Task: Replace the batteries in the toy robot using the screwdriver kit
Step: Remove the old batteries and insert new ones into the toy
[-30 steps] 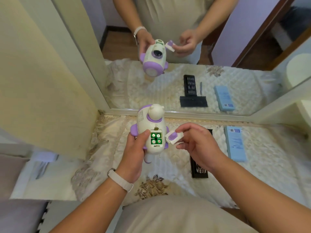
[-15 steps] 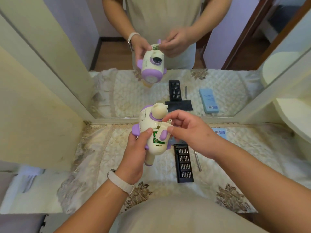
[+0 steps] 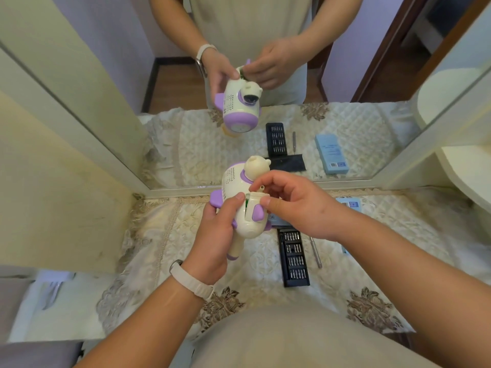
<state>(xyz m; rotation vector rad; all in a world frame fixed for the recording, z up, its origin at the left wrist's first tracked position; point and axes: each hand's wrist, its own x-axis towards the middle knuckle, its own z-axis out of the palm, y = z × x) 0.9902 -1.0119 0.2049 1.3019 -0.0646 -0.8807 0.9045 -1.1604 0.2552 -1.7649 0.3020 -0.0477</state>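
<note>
A cream and purple toy robot [image 3: 239,181] is held above the table, back side towards me. My left hand [image 3: 215,235] grips its body from the left, thumb near the battery bay. My right hand [image 3: 295,203] pinches the battery cover [image 3: 255,209], which lies over the bay with a thin green sliver of batteries showing at its left edge. The black bit tray [image 3: 293,258] of the screwdriver kit lies on the table below my right hand. The screwdriver handle [image 3: 316,252] lies just right of the tray.
A quilted cream cloth [image 3: 164,235] covers the table. A mirror [image 3: 345,115] stands right behind the robot and repeats the scene. A light blue box [image 3: 350,204] lies behind my right wrist. A cream panel [image 3: 53,181] rises at left.
My right hand has brought the battery cover from beside the robot onto the open bay. The green batteries, plainly seen before, are now almost hidden. The robot has turned slightly.
</note>
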